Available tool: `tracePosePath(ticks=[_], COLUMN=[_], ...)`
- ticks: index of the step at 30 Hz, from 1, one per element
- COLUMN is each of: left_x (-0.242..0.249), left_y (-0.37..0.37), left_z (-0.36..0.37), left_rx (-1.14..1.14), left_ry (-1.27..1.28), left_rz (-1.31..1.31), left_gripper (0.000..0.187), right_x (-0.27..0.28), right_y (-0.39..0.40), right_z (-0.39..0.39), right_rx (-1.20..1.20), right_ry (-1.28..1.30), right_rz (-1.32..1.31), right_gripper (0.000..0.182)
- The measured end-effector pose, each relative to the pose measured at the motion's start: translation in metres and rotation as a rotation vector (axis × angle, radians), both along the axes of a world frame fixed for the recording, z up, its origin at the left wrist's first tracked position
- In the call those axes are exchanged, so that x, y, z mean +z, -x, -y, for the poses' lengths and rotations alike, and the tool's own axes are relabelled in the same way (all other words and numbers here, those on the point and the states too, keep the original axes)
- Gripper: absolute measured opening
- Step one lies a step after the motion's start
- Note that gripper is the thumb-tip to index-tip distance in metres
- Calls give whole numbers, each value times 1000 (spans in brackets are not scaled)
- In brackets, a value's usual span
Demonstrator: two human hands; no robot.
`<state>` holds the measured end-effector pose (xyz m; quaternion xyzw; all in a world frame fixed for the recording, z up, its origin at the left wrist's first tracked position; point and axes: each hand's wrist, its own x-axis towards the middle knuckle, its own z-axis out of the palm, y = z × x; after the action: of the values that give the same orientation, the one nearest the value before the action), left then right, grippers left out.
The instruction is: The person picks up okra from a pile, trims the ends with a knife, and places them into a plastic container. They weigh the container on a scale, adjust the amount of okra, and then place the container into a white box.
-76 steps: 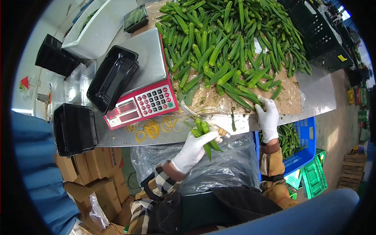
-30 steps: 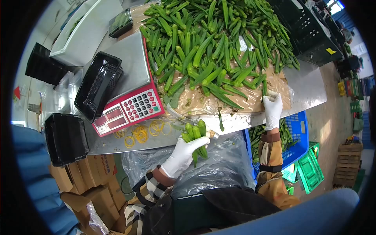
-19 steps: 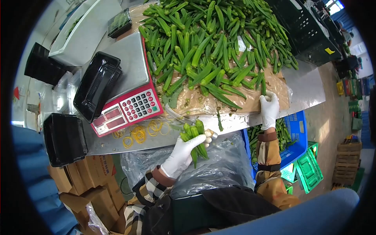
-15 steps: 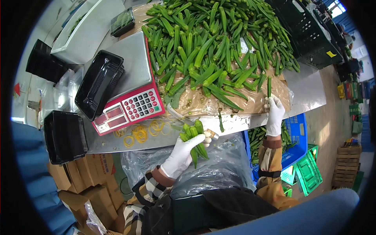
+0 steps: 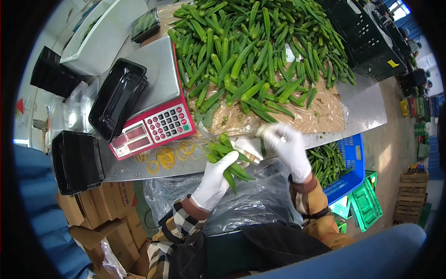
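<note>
My left hand [image 5: 214, 181] is closed round a small bunch of okra [image 5: 224, 158], held just in front of the table edge, tips pointing out on both sides. A knife [image 5: 253, 159] shows partly behind the bunch, its pale handle end close to my fingers. My right hand [image 5: 289, 148] is over the table edge, right of the bunch, with its fingers bent and smeared by motion; I cannot tell whether they hold anything. Both hands wear white gloves. A big heap of okra [image 5: 260, 56] covers the brown sheet [image 5: 320, 114] beyond them.
Left of the heap is a red scale [image 5: 169, 125] with a black tray [image 5: 118, 100] resting on it. Yellow rubber bands [image 5: 166, 158] lie by the scale. More black trays [image 5: 78, 162] stand at far left. A blue crate [image 5: 355, 160] of okra sits below the table at right.
My right hand, which held a single okra at the right of the heap, has moved left toward the bunch; that okra no longer shows. The bunch in my left hand has tilted slightly.
</note>
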<state>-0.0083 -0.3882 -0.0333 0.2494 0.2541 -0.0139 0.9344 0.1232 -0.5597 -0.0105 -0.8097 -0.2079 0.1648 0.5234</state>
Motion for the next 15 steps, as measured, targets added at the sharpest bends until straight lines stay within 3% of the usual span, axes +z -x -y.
tracePosePath(ticks=[3,5,8,11,15], left_x=[-16,-18,-7,-7,-14], left_y=[7,9,9,8,10], left_z=[-7,-5,-2,-2,-3], left_rx=[-56,-86,-117,-130,-151], left_ry=[23,4,-32,-47,-55], left_rz=[43,34,14,32,7], left_gripper=[31,32,33,33,32], right_x=[-26,-31,-54,-48,-52], right_y=[-66,-102,-136,-140,-142], right_z=[11,18,23,30,38], right_rx=[-212,-231,-126,7,3], right_ry=[230,560,551,602,594], right_rz=[790,914,942,799,806], right_gripper=[37,46,43,54,62])
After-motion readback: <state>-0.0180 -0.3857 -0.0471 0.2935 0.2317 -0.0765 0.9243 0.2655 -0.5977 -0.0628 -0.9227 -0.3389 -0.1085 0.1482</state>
